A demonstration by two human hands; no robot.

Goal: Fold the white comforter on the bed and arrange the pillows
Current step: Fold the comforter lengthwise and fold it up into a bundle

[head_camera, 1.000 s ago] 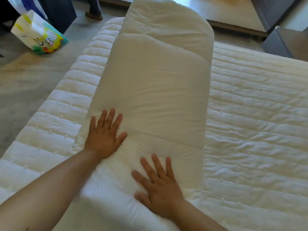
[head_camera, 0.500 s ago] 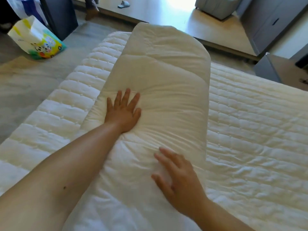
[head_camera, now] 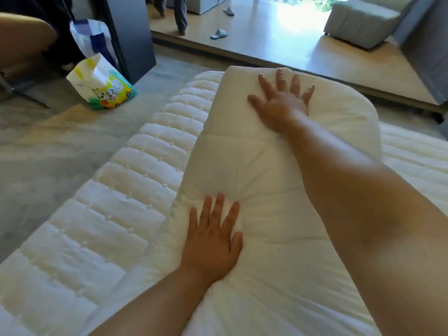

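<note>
The left hand [head_camera: 212, 241] lies flat at 6 o'clock, fingers straight and spread, palm pressing the near part of the white comforter [head_camera: 244, 170]; it grips nothing. The comforter lies on the mattress [head_camera: 116, 214] as 1 long, narrow, layered strip running from 6 o'clock toward 12 o'clock. Beyond, at 12 o'clock, the right hand [head_camera: 282, 103] presses the far rounded end with fingers straight and splayed, also holding nothing.

Task status, as judged: lengthwise folding appears done; the strip looks to be at the flattening stage. A crosswise fold probably remains. No pillows are in view, so pillow arrangement remains outstanding.

Clearances: the comforter's left edge runs just inside the mattress edge at 9 o'clock. Bare mattress lies open at 3 o'clock. A printed bag [head_camera: 106, 90] stands on the floor at 10 o'clock, well apart from the bed.
</note>
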